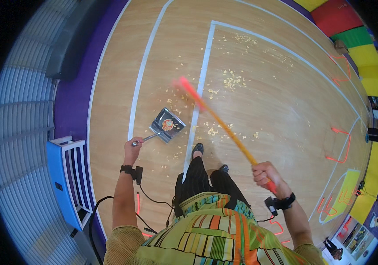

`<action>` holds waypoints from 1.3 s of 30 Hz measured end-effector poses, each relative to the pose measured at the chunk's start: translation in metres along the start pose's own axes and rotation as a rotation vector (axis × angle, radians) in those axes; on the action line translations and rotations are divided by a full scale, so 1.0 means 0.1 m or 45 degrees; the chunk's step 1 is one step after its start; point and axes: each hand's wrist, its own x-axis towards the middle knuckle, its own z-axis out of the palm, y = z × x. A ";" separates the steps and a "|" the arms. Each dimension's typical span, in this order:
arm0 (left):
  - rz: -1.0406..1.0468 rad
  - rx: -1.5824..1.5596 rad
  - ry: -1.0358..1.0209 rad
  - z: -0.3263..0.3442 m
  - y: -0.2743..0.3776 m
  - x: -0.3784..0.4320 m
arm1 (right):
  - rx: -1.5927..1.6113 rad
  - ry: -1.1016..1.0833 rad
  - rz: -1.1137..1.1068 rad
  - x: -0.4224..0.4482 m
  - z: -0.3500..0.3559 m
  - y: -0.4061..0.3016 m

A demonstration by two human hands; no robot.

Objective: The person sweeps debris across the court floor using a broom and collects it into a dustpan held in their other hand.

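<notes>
My right hand (pixel 265 175) is closed around the yellow handle of a broom (pixel 228 132), near its red end. The broom's red head, blurred by motion, is over the floor beyond the dustpan. My left hand (pixel 134 149) grips the metal handle of a long-handled dustpan (pixel 168 125). The black pan lies on the wood-coloured floor with its opening towards the broom head, and a few pale scraps are on it. Small yellowish scraps (pixel 233 80) are scattered in loose patches past the pan, around the broom and near my feet.
White lines (pixel 205 66) cross the floor. A blue-topped bench (pixel 63 185) with a white frame stands at left, near a corrugated shutter (pixel 20 132). Red bent frames (pixel 348 145) stand at right. Cables hang from my wrist devices. Two people are visible at the far right edge.
</notes>
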 end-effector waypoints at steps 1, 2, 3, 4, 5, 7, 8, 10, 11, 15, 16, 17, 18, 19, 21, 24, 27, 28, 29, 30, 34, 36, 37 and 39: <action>-0.009 -0.001 0.011 -0.03 -0.04 -0.04 | -0.010 0.000 0.010 0.00 0.03 -0.03; -0.011 -0.032 0.046 -0.08 -0.07 -0.08 | -0.248 0.177 -0.134 0.01 0.07 -0.07; -0.006 -0.065 0.079 -0.13 -0.11 -0.10 | -0.486 0.350 -0.286 0.02 0.11 -0.09; -0.009 -0.066 0.087 -0.16 -0.14 -0.12 | -0.486 0.309 -0.347 0.13 0.07 -0.09; -0.035 -0.094 0.087 -0.17 -0.17 -0.13 | -0.492 0.307 -0.345 0.26 0.06 -0.10; -0.066 -0.118 0.102 -0.17 -0.26 -0.14 | -0.379 0.302 -0.368 0.56 0.08 -0.15; -0.068 -0.056 0.104 -0.16 -0.29 -0.12 | -0.296 0.260 -0.310 0.70 0.06 -0.12; -0.081 0.004 0.112 -0.10 -0.38 -0.07 | -0.538 0.402 -0.310 0.90 0.31 0.04; -0.085 0.015 0.086 -0.09 -0.42 -0.09 | -0.528 0.323 -0.251 0.92 0.45 0.15; -0.052 0.010 0.069 -0.02 -0.48 -0.08 | -0.517 0.120 0.043 1.02 0.80 0.44; -0.045 0.003 0.071 -0.01 -0.50 -0.08 | -0.484 0.025 0.088 1.00 0.79 0.41; -0.054 -0.015 0.082 -0.01 -0.52 -0.08 | -0.450 -0.069 0.133 0.96 0.76 0.38; -0.066 -0.031 0.086 -0.01 -0.55 -0.10 | -0.448 -0.065 0.128 0.90 0.70 0.37; -0.064 -0.036 0.083 0.00 -0.56 -0.12 | -0.370 -0.070 0.167 0.81 0.60 0.36; -0.161 -0.064 0.089 -0.01 -0.59 -0.19 | -0.353 -0.044 0.153 0.50 0.43 0.38; -0.171 -0.059 0.052 -0.08 -0.61 -0.32 | -0.336 0.118 0.055 -0.11 0.22 0.38; -0.141 -0.038 0.036 -0.06 -0.58 -0.36 | -0.464 0.375 -0.048 -0.39 0.15 0.34; -0.107 0.000 0.031 -0.05 -0.55 -0.36 | -0.455 0.380 -0.062 -0.37 0.14 0.36; -0.073 0.038 0.025 -0.03 -0.52 -0.35 | -0.575 0.439 -0.147 -0.29 0.11 0.39; -0.083 0.081 0.010 0.00 -0.48 -0.34 | -0.697 0.500 -0.233 -0.21 0.07 0.40; -0.073 0.015 -0.030 0.13 -0.45 -0.33 | -0.408 0.426 -0.233 0.17 0.04 0.43; -0.056 0.056 -0.051 0.19 -0.44 -0.31 | -0.225 0.265 -0.131 0.30 0.10 0.52; -0.033 0.094 -0.058 0.22 -0.43 -0.28 | -0.141 0.191 0.001 0.37 0.13 0.56; -0.033 0.082 -0.081 0.27 -0.39 -0.23 | -0.168 0.137 0.105 0.46 0.18 0.62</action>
